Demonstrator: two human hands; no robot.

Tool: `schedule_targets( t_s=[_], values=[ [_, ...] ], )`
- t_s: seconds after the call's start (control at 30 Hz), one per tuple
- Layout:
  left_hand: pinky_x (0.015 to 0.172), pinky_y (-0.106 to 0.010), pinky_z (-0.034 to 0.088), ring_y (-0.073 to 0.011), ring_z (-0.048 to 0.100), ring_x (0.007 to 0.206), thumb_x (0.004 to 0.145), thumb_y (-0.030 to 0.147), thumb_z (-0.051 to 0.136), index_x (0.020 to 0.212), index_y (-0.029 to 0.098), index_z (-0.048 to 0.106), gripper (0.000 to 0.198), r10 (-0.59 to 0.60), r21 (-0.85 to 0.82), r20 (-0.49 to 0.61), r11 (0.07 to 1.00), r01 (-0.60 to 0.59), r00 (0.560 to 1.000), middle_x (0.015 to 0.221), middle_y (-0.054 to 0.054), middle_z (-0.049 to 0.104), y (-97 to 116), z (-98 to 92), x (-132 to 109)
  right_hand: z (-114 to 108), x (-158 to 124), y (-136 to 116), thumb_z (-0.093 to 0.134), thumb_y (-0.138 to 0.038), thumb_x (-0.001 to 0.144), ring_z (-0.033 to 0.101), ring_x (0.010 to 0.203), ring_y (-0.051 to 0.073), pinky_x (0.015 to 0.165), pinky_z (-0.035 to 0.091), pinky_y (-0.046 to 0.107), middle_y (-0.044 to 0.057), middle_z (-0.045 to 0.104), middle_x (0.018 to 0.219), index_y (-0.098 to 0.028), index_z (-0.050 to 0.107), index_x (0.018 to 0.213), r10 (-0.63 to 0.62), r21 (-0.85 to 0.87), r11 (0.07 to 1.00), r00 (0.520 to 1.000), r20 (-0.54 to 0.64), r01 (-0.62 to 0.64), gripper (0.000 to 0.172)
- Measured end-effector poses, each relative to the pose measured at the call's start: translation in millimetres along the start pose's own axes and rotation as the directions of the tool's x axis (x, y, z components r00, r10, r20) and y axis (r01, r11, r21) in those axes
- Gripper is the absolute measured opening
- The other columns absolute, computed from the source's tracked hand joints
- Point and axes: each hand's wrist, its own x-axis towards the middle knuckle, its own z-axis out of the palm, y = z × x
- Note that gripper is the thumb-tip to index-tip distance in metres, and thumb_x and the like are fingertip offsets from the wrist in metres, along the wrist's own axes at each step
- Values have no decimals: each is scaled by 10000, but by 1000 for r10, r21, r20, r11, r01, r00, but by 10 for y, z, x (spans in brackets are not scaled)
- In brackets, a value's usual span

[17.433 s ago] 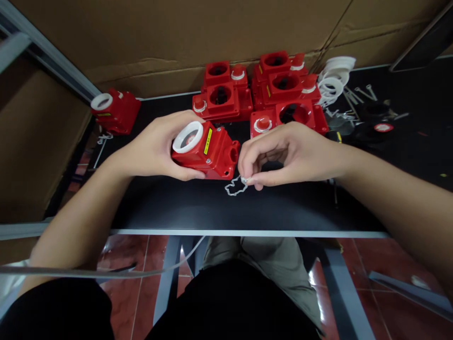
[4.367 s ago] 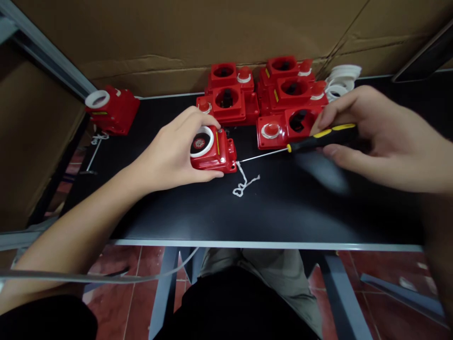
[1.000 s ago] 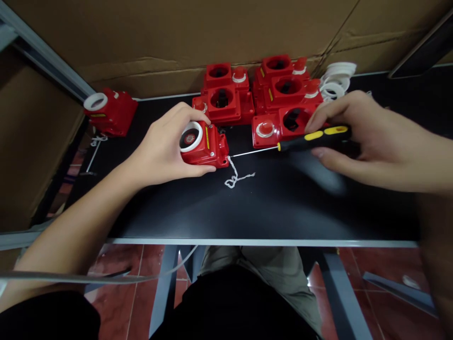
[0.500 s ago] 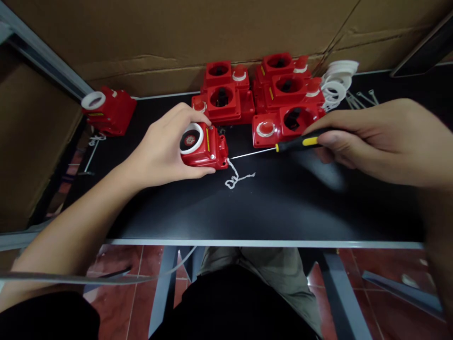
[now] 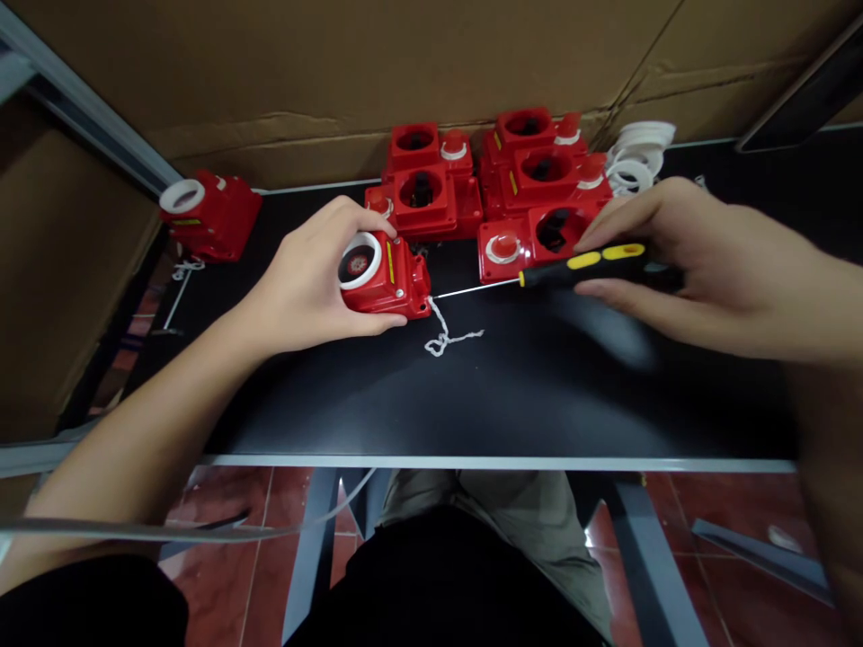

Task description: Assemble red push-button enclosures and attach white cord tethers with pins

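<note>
My left hand (image 5: 311,279) is wrapped round a red plastic box (image 5: 391,286) with a white ring on its face, holding it down on the black table (image 5: 472,395). My right hand (image 5: 688,265) grips a black and yellow screwdriver (image 5: 586,267). Its thin shaft runs left and its tip meets the right side of the box. A small white chain (image 5: 446,334) hangs from that side and lies curled on the table.
Several red boxes (image 5: 499,193) stand stacked at the back against a cardboard wall. One more red box with a white ring (image 5: 210,214) sits at the far left. White rings (image 5: 637,153) are piled at the back right. The table's front edge runs below my arms.
My right hand has turned on the screwdriver, so both yellow marks on the handle show again. The box and my left hand have stayed in place.
</note>
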Motion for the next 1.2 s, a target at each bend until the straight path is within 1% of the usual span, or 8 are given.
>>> schedule_targets(
  t_s=[0.13,0.27,0.37,0.47,0.63,0.9,1.1,1.2],
  values=[
    [1079,-535,750,-349,868,1222,1013,845,965,1509,269,707,803,54,-2,-22,999,-54,998,1386,-113,851,-54,37,2,-39,3,44,678,-732,1238,743,665,218,606,539,385,4,830,910,-309,803,1377,38,-12,999,999,23,-38,463],
    [1113,-560,739,-362,862,1254,995,861,965,1535,332,705,800,16,-15,-3,1000,-16,1000,1417,-87,844,-50,33,-8,8,55,-21,518,-834,1274,626,499,168,537,435,369,-34,738,693,-302,825,1101,-5,1,1000,999,33,5,638],
    [1161,-560,732,-362,854,1299,1027,823,944,1560,377,695,738,-26,-3,14,1000,26,1000,1457,-72,841,-23,1,-12,50,88,-99,408,-807,1310,611,489,162,522,414,364,-26,746,711,-290,758,1036,-69,-16,997,997,27,70,681],
    [1165,-570,735,-373,847,1315,1006,799,969,1580,402,692,751,-29,-7,21,1000,29,999,1471,-67,842,-26,-20,-11,97,66,-136,456,-730,1319,587,494,176,528,406,375,-45,700,732,-306,744,1241,-65,-22,998,998,-12,64,519],
    [1168,-604,738,-393,855,1313,992,819,973,1586,378,703,788,-26,-12,15,1000,27,1000,1475,-81,847,-68,-5,-16,131,22,-91,728,-494,1127,740,771,222,645,564,394,41,824,1218,-316,641,1422,-8,17,1000,999,-42,9,355],
    [1180,-585,747,-360,843,1325,1050,758,940,1597,401,691,699,-28,-10,15,1000,28,999,1487,-70,844,-7,-12,-20,23,68,-31,652,-485,1225,793,843,244,736,576,423,68,891,1192,-272,755,1374,-52,-53,997,999,2,52,280],
    [1081,-563,753,-365,866,1230,1013,862,957,1514,272,708,813,60,-13,-24,998,-60,998,1395,-121,855,-36,27,4,32,24,-26,563,-628,1316,874,841,251,685,545,396,53,935,1086,-270,800,1357,-79,-129,989,997,-23,75,431],
    [1098,-554,760,-344,864,1249,1038,861,928,1527,328,694,760,32,-2,-2,999,-32,999,1414,-96,853,-16,18,4,31,27,-26,515,-699,1325,847,754,222,635,508,376,26,914,972,-279,817,1263,-91,-115,990,995,-38,86,521]
  ],
)
